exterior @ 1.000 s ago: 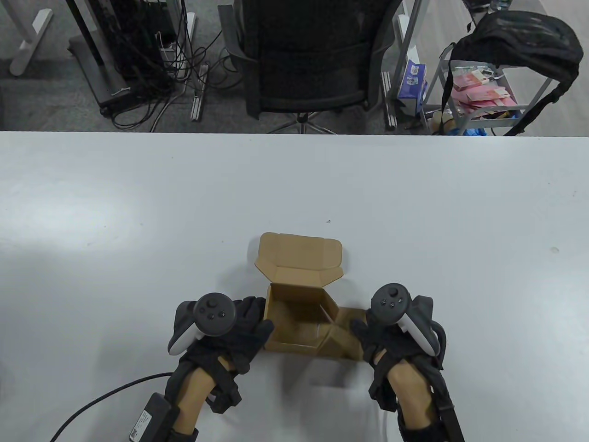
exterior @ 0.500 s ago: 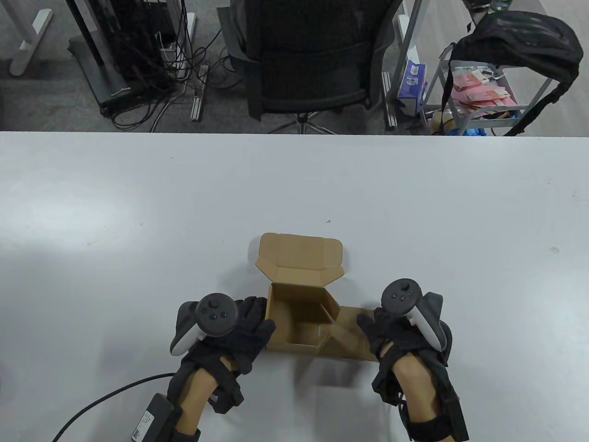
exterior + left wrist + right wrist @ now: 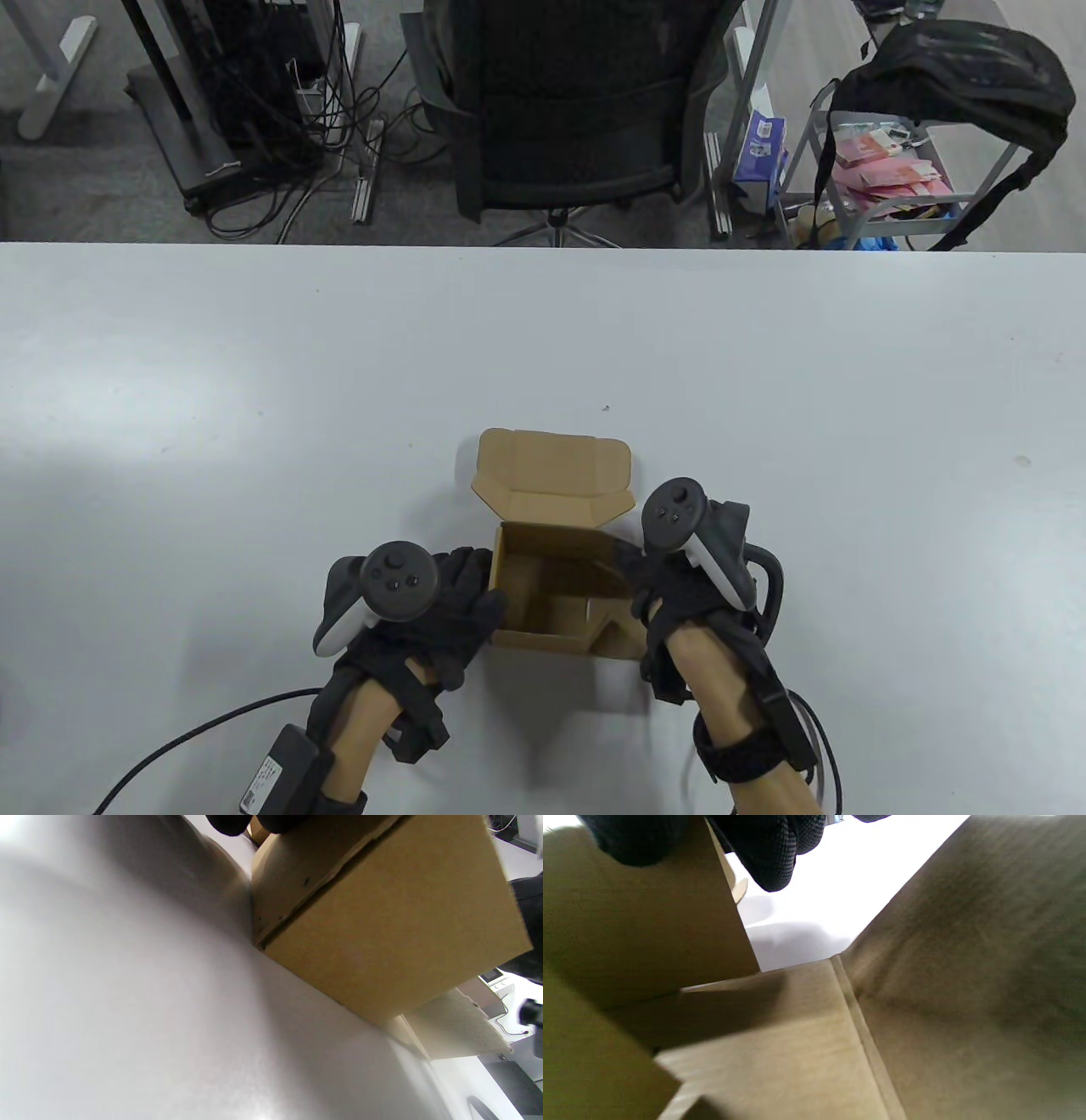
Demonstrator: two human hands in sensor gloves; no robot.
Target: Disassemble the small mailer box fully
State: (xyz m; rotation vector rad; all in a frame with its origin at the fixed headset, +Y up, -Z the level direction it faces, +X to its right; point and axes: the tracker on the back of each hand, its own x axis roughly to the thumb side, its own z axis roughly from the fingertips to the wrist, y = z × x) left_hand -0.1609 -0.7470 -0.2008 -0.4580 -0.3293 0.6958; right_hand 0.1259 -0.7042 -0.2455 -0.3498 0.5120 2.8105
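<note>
The small brown mailer box [image 3: 543,594] stands on the white table [image 3: 254,382], its lid [image 3: 551,471] folded open away from me. Its right side wall lies folded outward [image 3: 624,641]. My left hand [image 3: 488,590] grips the box's left wall; in the left wrist view its fingertips [image 3: 231,823] curl over the top edge of the box [image 3: 382,921]. My right hand [image 3: 636,577] is over the box's right rear corner. In the right wrist view its fingers [image 3: 772,853] pinch an upright inner flap [image 3: 640,925] above the unfolded cardboard [image 3: 806,1043].
A black cable and power adapter [image 3: 280,764] lie by my left forearm. Beyond the table's far edge stand an office chair [image 3: 560,102] and a wire cart with a black backpack [image 3: 942,76].
My right hand has moved left and away from me, off the flattened right panel and onto the flap at the box's right rear corner. The left hand and box have stayed put.
</note>
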